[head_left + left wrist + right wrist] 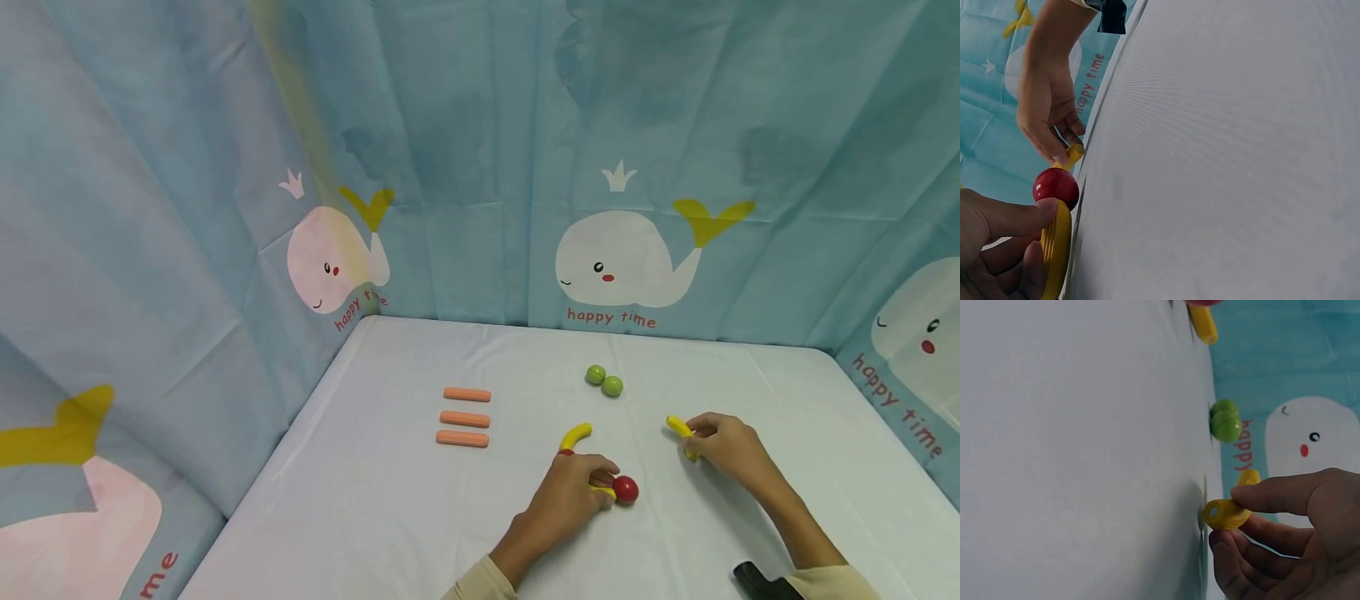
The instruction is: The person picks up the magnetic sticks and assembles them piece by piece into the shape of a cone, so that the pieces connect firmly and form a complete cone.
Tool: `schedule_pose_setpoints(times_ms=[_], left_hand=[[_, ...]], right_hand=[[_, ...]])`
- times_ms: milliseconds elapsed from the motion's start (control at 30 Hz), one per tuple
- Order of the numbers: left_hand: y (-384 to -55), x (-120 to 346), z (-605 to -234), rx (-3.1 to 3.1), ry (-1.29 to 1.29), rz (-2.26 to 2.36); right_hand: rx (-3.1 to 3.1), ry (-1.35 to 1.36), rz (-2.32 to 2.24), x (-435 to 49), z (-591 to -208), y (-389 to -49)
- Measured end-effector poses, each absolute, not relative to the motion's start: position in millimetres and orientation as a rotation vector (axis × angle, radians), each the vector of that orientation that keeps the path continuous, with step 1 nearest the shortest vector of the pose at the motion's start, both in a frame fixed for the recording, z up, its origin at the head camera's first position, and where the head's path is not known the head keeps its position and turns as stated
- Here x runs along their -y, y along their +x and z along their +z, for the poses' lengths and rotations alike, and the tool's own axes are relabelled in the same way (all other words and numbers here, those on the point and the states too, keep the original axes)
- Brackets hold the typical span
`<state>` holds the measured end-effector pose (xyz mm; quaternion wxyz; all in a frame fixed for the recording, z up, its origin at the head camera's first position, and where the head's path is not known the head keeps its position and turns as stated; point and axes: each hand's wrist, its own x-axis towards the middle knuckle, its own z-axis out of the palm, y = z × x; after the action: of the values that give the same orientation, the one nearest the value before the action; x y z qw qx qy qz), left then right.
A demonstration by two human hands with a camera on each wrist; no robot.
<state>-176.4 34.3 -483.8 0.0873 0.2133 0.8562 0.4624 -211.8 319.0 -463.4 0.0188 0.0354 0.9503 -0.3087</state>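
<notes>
Left hand (pixel 997 250) pinching yellow banana piece (pixel 1055 247), red ball (pixel 1055 186) touching it

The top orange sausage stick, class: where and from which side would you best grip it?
Grip the top sausage stick at its middle, pinching across its narrow width from above. It lies flat and lengthwise left to right, apart from the stick below, so fingers probably fit on both long sides.
</notes>
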Motion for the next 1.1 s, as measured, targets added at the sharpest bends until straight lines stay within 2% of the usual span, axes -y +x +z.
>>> schedule_pose_setpoints(times_ms=[1100], left_hand=[[-179.9,-32.7,-488.0,-2.560,0.702,1.503]], right_hand=[[-2.548,0.077,-1.493,-266.8,-475.0,-184.4]])
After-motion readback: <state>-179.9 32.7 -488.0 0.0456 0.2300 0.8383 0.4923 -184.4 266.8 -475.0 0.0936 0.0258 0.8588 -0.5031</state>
